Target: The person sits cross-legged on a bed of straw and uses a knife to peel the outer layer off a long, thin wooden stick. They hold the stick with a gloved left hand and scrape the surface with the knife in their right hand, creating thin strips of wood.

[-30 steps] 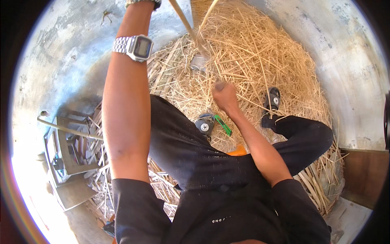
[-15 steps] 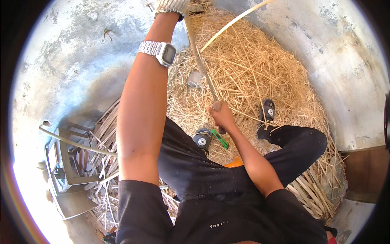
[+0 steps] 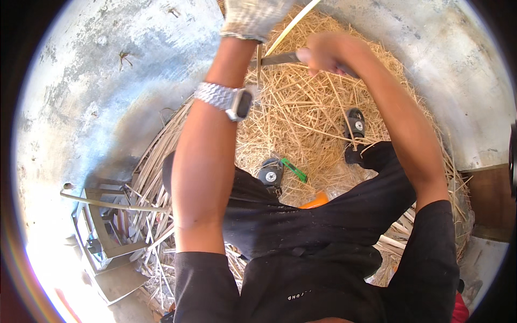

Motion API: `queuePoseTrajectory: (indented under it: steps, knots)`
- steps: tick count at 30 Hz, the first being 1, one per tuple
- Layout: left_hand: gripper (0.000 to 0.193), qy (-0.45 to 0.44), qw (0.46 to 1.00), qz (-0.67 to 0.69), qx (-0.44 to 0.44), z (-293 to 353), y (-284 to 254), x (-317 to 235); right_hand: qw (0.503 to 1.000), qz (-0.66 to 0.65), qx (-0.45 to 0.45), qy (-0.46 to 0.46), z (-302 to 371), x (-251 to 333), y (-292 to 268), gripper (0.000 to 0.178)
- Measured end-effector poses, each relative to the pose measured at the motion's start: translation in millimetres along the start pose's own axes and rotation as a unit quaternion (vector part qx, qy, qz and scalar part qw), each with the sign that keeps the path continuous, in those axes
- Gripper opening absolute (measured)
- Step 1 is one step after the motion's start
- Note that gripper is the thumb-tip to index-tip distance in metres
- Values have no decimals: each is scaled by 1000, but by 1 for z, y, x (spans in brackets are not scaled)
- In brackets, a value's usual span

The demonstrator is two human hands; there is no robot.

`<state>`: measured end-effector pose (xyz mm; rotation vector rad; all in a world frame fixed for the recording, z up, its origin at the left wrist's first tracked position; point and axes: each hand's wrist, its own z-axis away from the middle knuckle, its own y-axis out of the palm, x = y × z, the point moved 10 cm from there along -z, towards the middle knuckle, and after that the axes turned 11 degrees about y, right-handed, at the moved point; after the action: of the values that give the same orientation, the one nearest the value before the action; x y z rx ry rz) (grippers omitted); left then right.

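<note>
My left hand (image 3: 254, 17), in a knitted off-white glove, is blurred and partly cut off by the top edge. A thin bamboo strip (image 3: 259, 67) hangs down from its closed grip. My bare right hand (image 3: 328, 53), smeared by motion, is wrapped round the handle of a knife. The dark blade (image 3: 279, 59) points left and crosses the strip just below the glove; whether they touch I cannot tell. Beyond the hands, a pale yellow strip (image 3: 293, 26) slants up to the right. A green-handled tool (image 3: 294, 170) lies between my feet.
Straw-like shavings (image 3: 307, 116) cover the floor around my sandalled feet. Split strips (image 3: 156, 161) are heaped on the left beside a wooden frame (image 3: 102, 226), with a long stick (image 3: 113, 204) across it. A curved grey wall (image 3: 431, 70) encloses the space. Something orange (image 3: 315, 201) lies by my lap.
My right hand has swung up and away from my lap to beside the left, with the knife now crosswise. The left glove has shifted slightly right and nearer.
</note>
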<state>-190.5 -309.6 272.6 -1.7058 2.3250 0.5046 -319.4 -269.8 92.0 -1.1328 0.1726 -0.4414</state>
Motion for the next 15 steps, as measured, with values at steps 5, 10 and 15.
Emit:
queuePoseTrajectory:
  steps: [5,10,15]
  knots:
    - [53,-142,980,136,-34,-11,-28,42,965,-212,153,38,-48,-70,51,28]
    - [45,-133,949,273,81,-38,-100,87,588,-700,391,-107,-45,-8,258,35]
    - [52,-162,967,-2,-195,-15,-112,48,512,-820,248,-62,-50,82,294,31]
